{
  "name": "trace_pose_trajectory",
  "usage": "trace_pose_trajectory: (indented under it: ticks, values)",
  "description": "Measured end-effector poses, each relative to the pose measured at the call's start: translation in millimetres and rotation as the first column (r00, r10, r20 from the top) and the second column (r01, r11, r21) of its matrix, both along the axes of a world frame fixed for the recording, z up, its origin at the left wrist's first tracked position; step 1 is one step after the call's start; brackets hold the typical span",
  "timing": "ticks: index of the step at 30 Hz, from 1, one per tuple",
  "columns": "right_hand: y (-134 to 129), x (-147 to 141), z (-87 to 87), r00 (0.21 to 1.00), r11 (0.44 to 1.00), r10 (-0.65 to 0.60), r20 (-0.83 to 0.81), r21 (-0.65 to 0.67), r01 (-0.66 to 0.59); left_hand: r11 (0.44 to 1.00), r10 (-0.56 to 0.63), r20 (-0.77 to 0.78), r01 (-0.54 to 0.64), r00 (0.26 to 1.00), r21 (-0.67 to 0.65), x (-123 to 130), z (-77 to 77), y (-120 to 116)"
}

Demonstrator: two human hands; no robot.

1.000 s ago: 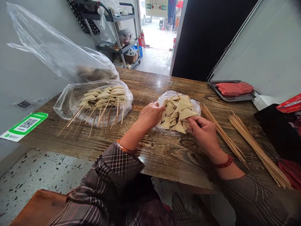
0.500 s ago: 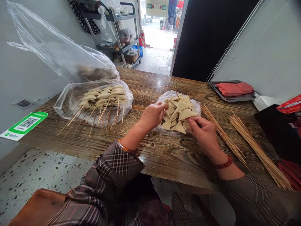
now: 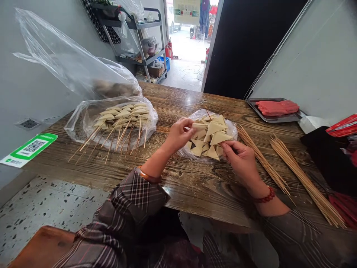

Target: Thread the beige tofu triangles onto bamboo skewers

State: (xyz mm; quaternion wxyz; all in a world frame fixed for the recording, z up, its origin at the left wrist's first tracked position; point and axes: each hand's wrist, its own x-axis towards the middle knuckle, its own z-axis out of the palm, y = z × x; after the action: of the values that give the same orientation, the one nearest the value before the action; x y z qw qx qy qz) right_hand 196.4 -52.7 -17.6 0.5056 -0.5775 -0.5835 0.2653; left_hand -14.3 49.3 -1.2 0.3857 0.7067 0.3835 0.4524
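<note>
Pale tofu triangles [image 3: 197, 150] lie heaped on a clear plastic bag [image 3: 186, 152] in the middle of the table. My left hand [image 3: 180, 134] pinches one tofu triangle [image 3: 199, 126] by its left end, just above the heap. At the heap's right side, my right hand [image 3: 240, 158] is closed, thumb against fingers, at the lower end of a skewer [image 3: 208, 114]. The skewer's tip shows beyond two larger triangles that appear threaded on it; its middle is hidden by them.
Threaded skewers [image 3: 122, 128] rest on another plastic bag [image 3: 75, 124] at left, near a green QR card [image 3: 33, 147]. Two bundles of bare bamboo sticks [image 3: 304, 178] lie at right. Behind them is a tray [image 3: 275, 118] of pink sticks [image 3: 277, 107]. A shelf cart [image 3: 147, 59] stands beyond the table.
My left hand has taken hold of a tofu triangle and drawn it up slightly from the heap. My right hand stays almost in place with the skewer.
</note>
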Motion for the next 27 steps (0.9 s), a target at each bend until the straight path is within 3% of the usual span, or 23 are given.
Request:
trace_pose_trajectory:
  ticks: [1, 3, 5, 7, 14, 27]
  values:
    - [-0.9, -0.1, 0.5, 1.000, 1.000, 0.010, 0.004, 0.001, -0.010, 0.990, -0.037, 0.155, 0.057, 0.987, -0.132, -0.2, 1.1, -0.4]
    - [-2.5, -0.4, 1.5, 0.999, 0.999, 0.033, 0.017, -0.001, -0.033, 0.918, -0.046, 0.414, 0.202, 0.909, -0.342, -0.6, 3.9, -1.5]
    - [-3.6, -0.9, 2.3, 0.998, 0.998, 0.057, 0.036, -0.011, -0.056, 0.847, -0.008, 0.545, 0.294, 0.839, -0.442, -1.4, 7.3, -2.2]
    - [-4.2, -1.5, 3.0, 0.995, 0.996, 0.084, 0.060, -0.022, -0.083, 0.815, 0.039, 0.603, 0.324, 0.797, -0.480, -2.7, 10.5, -1.9]
    - [-4.5, -5.1, 5.0, 0.970, 0.984, 0.176, 0.167, -0.014, -0.176, 0.731, 0.220, 0.642, 0.311, 0.734, -0.607, -6.4, 15.0, 1.0]
    - [-6.5, -5.9, 6.4, 0.958, 0.979, 0.204, 0.201, -0.042, -0.199, 0.722, 0.254, 0.638, 0.297, 0.727, -0.625, -7.5, 18.4, -0.6]
